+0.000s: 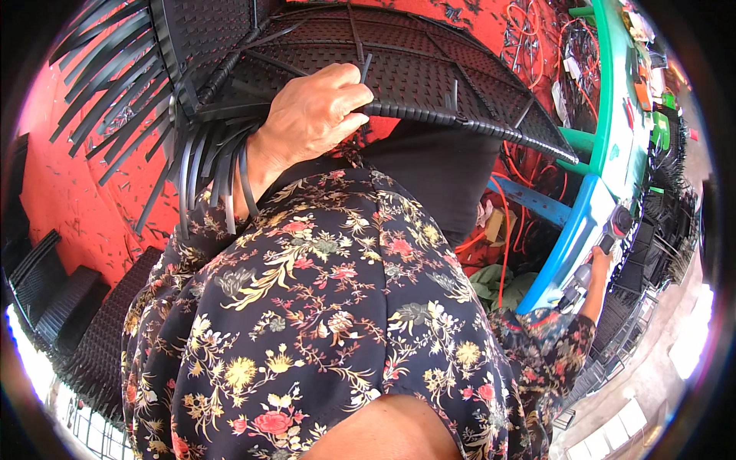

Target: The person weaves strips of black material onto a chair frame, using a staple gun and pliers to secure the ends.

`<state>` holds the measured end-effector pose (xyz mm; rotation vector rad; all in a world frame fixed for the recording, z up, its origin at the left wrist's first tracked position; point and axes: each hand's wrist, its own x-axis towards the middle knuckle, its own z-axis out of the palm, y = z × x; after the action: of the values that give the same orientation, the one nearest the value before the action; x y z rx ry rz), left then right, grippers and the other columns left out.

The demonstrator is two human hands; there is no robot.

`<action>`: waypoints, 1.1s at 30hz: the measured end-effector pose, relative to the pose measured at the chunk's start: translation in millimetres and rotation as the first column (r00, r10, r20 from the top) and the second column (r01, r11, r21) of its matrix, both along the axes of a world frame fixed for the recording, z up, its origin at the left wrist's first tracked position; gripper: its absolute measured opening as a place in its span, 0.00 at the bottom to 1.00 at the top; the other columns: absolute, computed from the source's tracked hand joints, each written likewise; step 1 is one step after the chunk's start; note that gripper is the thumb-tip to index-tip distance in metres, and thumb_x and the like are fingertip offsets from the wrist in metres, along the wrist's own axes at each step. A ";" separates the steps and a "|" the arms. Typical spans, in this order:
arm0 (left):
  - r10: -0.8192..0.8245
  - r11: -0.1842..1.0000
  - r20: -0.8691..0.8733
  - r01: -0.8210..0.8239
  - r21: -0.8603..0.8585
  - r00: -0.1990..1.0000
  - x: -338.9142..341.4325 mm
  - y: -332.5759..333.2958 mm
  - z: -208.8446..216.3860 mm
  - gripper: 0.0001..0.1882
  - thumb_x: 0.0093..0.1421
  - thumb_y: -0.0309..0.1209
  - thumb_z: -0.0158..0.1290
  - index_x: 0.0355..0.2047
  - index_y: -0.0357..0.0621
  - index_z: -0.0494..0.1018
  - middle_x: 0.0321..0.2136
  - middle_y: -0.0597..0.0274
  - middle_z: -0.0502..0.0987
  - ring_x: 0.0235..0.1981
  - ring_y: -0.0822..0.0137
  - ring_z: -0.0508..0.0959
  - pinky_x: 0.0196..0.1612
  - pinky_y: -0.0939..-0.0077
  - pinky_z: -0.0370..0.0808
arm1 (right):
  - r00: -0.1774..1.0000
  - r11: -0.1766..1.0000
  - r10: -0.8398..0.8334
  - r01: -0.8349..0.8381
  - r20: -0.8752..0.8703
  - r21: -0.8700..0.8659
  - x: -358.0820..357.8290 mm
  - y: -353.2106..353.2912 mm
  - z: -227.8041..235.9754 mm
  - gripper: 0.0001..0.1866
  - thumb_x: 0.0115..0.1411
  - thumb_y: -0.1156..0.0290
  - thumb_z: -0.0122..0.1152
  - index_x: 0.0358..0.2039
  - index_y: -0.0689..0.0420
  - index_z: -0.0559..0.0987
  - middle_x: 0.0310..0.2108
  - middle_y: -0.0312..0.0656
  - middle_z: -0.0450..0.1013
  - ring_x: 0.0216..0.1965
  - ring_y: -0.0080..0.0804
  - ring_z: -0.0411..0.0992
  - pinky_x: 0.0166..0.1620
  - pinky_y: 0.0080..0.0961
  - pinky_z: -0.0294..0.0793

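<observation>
The left hand [318, 115] is clamped over the near rim of a black woven rattan panel [399, 65], its grip closed around the edge, with the fingers curled on top and the thumb hidden beneath. The panel fills the upper middle of the view, and loose black weaving strips [138, 100] fan out from its left end, several hanging down across the wrist. Its far edge is cut off by the top of the frame, so its full shape cannot be made out.

The floral-patterned sleeve [322, 322] fills most of the lower half of the view and hides whatever lies under the panel.

The right hand [598, 264] is small and distorted near the right rim, at the near edge of a blue and green tabletop [583, 222]. Its grip is closed around the handle of a power tool [590, 268]. Only part of the tool shows, so its kind is hard to tell.

Behind the panel lies a red floor [69, 199] scattered with small black offcuts. Orange cables [537, 31] tangle at the upper right. Stacked black woven pieces [54, 307] sit at the lower left, partly cut off by the lens rim.
</observation>
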<state>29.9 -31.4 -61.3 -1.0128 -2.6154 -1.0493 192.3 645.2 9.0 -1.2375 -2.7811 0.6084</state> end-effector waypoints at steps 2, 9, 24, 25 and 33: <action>0.000 1.000 0.011 0.001 -0.010 1.000 -0.1 2.0 -1.7 0.15 0.46 0.27 0.62 0.34 0.40 0.73 0.29 0.59 0.69 0.30 0.59 0.74 0.30 0.69 0.73 | 0.995 0.992 0.085 -0.089 -0.049 -0.091 -6.7 -45.6 26.7 0.11 0.49 0.73 0.54 0.34 0.63 0.70 0.19 0.36 0.68 0.19 0.24 0.66 0.25 0.23 0.67; 0.002 1.000 0.078 -0.002 -0.008 0.997 -3.7 5.9 0.8 0.14 0.47 0.28 0.60 0.35 0.41 0.73 0.29 0.57 0.69 0.31 0.53 0.74 0.32 0.64 0.72 | 0.948 0.784 0.196 -0.306 -0.252 -0.540 -46.7 -220.5 105.0 0.12 0.57 0.71 0.56 0.39 0.62 0.69 0.24 0.39 0.69 0.24 0.24 0.68 0.31 0.22 0.68; 0.098 0.995 0.300 -0.098 -0.013 0.949 2.7 39.9 9.8 0.15 0.43 0.18 0.61 0.34 0.38 0.75 0.30 0.54 0.72 0.33 0.51 0.75 0.34 0.61 0.71 | 0.863 0.208 0.505 -0.138 -0.015 -0.968 -124.6 -396.1 94.3 0.18 0.48 0.71 0.63 0.36 0.63 0.67 0.21 0.44 0.67 0.18 0.32 0.68 0.26 0.31 0.71; 0.108 0.994 0.317 -0.105 -0.026 0.942 3.2 43.0 11.2 0.15 0.44 0.19 0.61 0.34 0.38 0.75 0.30 0.54 0.72 0.33 0.51 0.75 0.34 0.61 0.71 | 0.863 0.209 0.505 -0.113 0.008 -0.971 -124.4 -394.8 93.3 0.18 0.48 0.71 0.63 0.36 0.63 0.67 0.21 0.44 0.67 0.18 0.33 0.69 0.26 0.31 0.71; 0.078 0.997 0.323 -0.065 -0.052 0.943 4.8 48.6 19.6 0.16 0.43 0.23 0.62 0.35 0.37 0.77 0.32 0.53 0.72 0.37 0.50 0.75 0.39 0.60 0.71 | 0.875 0.145 0.483 -0.091 -0.010 -0.985 -118.8 -397.6 97.5 0.25 0.50 0.71 0.60 0.48 0.67 0.68 0.23 0.42 0.71 0.22 0.27 0.70 0.30 0.24 0.70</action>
<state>34.7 17.2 -41.7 -0.8028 -2.9184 -1.2442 73.5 247.6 106.5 -0.7180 -2.7247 2.8309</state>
